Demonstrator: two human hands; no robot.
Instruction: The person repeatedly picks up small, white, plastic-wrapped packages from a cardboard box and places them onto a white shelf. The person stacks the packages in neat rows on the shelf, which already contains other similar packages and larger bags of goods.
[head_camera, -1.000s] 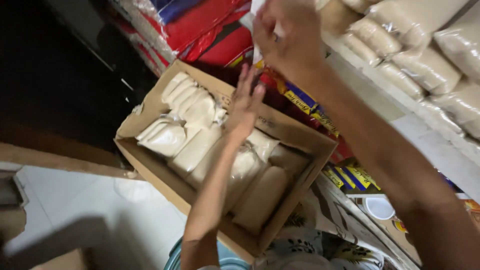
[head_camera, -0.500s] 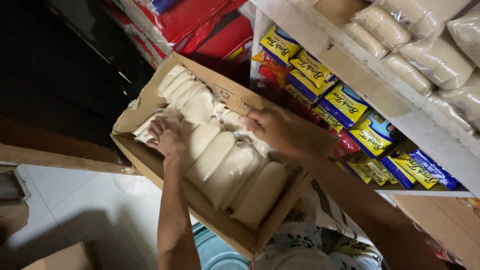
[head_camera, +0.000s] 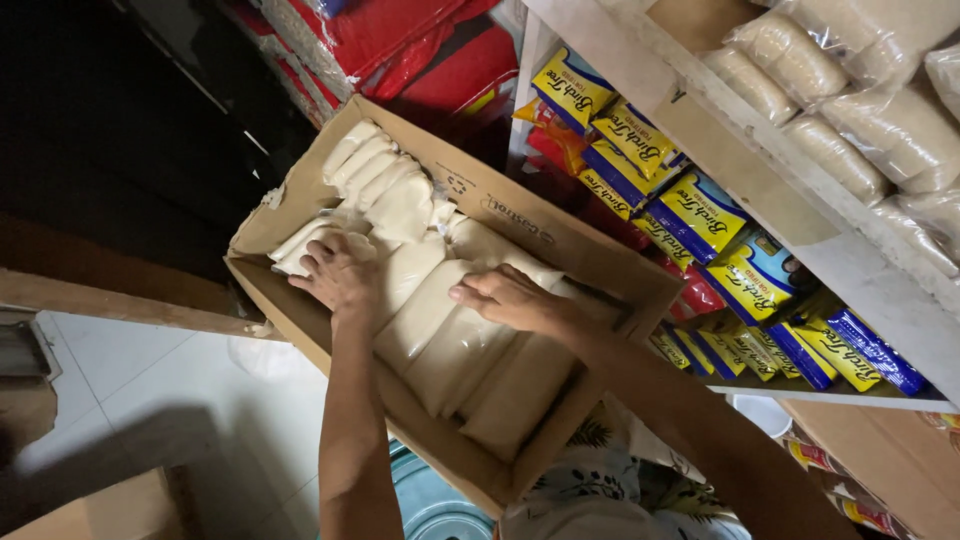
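Observation:
A brown cardboard box (head_camera: 470, 190) sits in front of me, filled with several clear bags of pale cream powder (head_camera: 440, 340). My left hand (head_camera: 338, 275) lies flat on a bag near the box's left corner, fingers spread over it. My right hand (head_camera: 505, 297) rests on top of a bag in the middle of the box, fingers curled on its surface. Whether either hand has a firm hold on a bag cannot be told.
A white shelf (head_camera: 800, 215) on the right holds clear bags of beige grain (head_camera: 830, 70). Below it stand yellow and blue packets (head_camera: 690, 215). Red sacks (head_camera: 400, 40) lie behind the box. A white tiled floor (head_camera: 150, 390) and a blue bin rim (head_camera: 430, 500) lie below.
My right hand came down from the upper shelf into the box and settled on a middle bag. My left hand slid from the box's centre to the left corner.

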